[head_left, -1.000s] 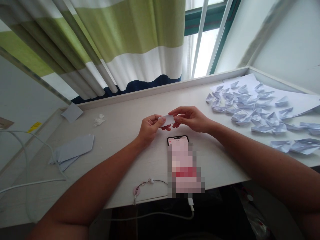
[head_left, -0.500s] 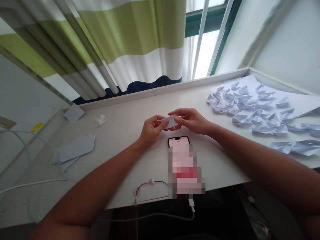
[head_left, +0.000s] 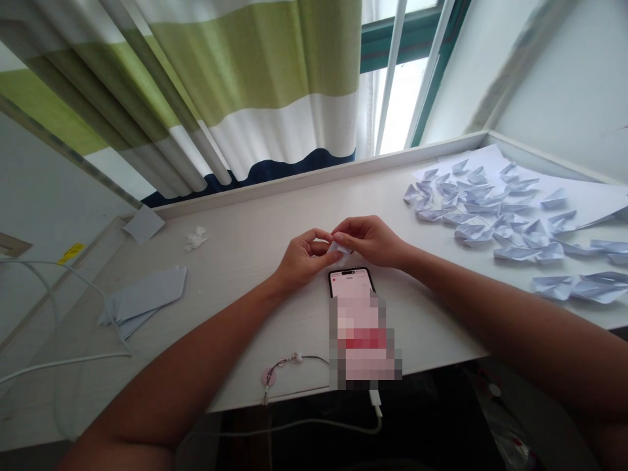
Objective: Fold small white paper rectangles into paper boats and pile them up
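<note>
A small piece of folded white paper (head_left: 340, 248) is pinched between my two hands, above the middle of the desk. My left hand (head_left: 308, 255) grips its left side, with the thumb in front. On the right side, my right hand (head_left: 369, 239) closes thumb and fingers on the paper. Fingers cover most of the sheet, so its exact folds are hidden. Just below the hands lies a phone (head_left: 350, 282) with a lit screen, partly pixelated. Many folded paper boats (head_left: 483, 196) are spread out at the right.
A stack of white paper sheets (head_left: 147, 293) lies at the left, near a crumpled tissue (head_left: 196, 238) and a square paper (head_left: 144, 224). A beaded strap (head_left: 269, 376) rests by the front edge. White cables (head_left: 63, 361) cross the left side. A curtain (head_left: 265, 72) hangs behind.
The paper has gone from a flat, broad face to a smaller, bent shape between the fingers. My hands have drawn closer together, the right one shifting slightly left.
</note>
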`<state>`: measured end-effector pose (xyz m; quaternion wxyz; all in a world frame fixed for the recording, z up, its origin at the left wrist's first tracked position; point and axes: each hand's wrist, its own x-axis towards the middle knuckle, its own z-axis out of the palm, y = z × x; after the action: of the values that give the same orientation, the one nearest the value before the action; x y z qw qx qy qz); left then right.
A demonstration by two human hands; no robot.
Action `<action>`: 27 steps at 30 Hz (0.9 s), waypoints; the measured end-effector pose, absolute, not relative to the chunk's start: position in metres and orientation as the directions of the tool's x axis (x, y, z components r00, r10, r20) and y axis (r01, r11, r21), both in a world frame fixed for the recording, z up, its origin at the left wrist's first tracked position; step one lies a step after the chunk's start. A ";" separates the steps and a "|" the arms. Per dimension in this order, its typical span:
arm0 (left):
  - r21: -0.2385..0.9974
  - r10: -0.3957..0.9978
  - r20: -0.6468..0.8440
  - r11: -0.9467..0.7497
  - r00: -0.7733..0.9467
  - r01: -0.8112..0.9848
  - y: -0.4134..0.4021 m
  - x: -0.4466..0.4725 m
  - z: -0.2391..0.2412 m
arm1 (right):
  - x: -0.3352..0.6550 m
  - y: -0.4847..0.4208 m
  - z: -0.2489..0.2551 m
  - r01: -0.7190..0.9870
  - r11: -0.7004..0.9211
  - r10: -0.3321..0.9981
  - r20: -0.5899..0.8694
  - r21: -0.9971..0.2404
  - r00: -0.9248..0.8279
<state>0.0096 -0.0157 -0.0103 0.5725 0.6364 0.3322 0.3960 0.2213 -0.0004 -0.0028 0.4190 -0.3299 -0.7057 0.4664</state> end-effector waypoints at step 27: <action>0.987 0.881 0.162 -0.150 0.444 -0.062 -0.016 0.011 -0.014 | 0.223 0.001 -0.006 0.095 0.362 0.862 0.294 -0.927 -0.414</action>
<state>0.0108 -0.0163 -0.0140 0.5663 0.6337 0.3230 0.4165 0.2226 0.0011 -0.0063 0.4235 -0.3374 -0.7084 0.4527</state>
